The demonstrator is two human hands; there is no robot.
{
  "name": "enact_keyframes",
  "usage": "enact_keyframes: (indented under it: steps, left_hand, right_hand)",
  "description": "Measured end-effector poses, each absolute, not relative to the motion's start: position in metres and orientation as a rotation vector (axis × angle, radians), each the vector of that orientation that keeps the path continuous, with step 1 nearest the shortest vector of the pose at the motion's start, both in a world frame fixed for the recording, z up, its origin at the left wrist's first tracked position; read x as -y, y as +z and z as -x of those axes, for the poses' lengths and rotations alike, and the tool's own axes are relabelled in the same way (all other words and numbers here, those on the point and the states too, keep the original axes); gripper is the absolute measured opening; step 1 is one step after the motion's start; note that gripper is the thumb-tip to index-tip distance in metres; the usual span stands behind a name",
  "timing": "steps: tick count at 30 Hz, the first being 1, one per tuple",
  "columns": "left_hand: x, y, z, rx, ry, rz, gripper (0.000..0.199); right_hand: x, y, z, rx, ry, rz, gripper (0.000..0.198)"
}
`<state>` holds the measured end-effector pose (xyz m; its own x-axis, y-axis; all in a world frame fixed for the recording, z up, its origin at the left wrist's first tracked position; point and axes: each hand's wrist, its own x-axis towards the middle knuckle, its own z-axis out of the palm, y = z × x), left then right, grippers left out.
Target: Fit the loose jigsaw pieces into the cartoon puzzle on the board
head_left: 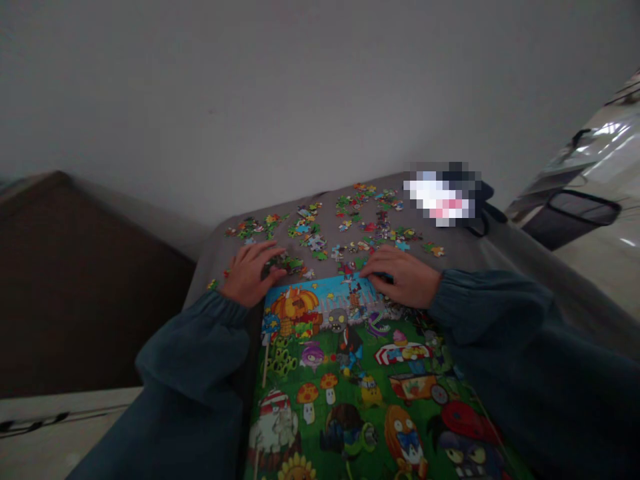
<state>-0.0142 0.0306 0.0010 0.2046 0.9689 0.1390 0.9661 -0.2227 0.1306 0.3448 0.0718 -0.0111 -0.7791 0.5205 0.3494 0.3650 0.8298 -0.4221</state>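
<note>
A colourful cartoon picture sheet [320,373], with plants and zombies printed on it, lies in front of me on the grey cloth-covered surface. Beyond its far edge, my left hand [253,273] reaches over loose jigsaw pieces [295,265], thumb and fingers apart, with nothing visible held. My right hand [403,273] rests at the sheet's top right, fingers bent together beside a reddish jigsaw piece [347,267]. Whatever those fingertips pinch, if anything, is hidden. More jigsaw pieces [315,241] are scattered ahead of both hands.
A pale wall [300,100] rises behind the grey surface [210,257]. At the back right corner lies a blurred-out item [440,200] with a dark strap. A brown wooden panel [90,287] stands at left; a shiny tiled floor [600,247] shows at right.
</note>
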Motion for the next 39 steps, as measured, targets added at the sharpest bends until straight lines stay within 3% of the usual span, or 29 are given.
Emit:
enact_keyframes:
  steps: [4, 25, 32, 36, 39]
  left_hand:
    - [-0.028, -0.001, 0.044, -2.052, 0.267, -2.370, 0.051]
    - [-0.026, -0.001, 0.033, -2.102, 0.492, -2.199, 0.022]
    - [-0.023, 0.018, 0.020, -1.885, 0.722, -2.033, 0.037]
    - [-0.008, 0.036, -0.008, -1.699, 0.795, -1.960, 0.043]
    - [0.011, 0.044, -0.045, -1.553, 0.783, -1.942, 0.036]
  right_hand:
    - [-0.072, -0.013, -0.345, 2.540, 0.447, 0.643, 0.023]
    - [-0.073, -0.007, -0.349, 2.521, 0.403, 0.709, 0.025]
    - [-0.072, -0.010, -0.348, 2.518, 0.386, 0.696, 0.026]
    - [-0.071, -0.005, -0.347, 2.475, 0.482, 0.714, 0.024]
    - [-0.060, 0.014, -0.345, 2.384, 0.754, 0.729, 0.024]
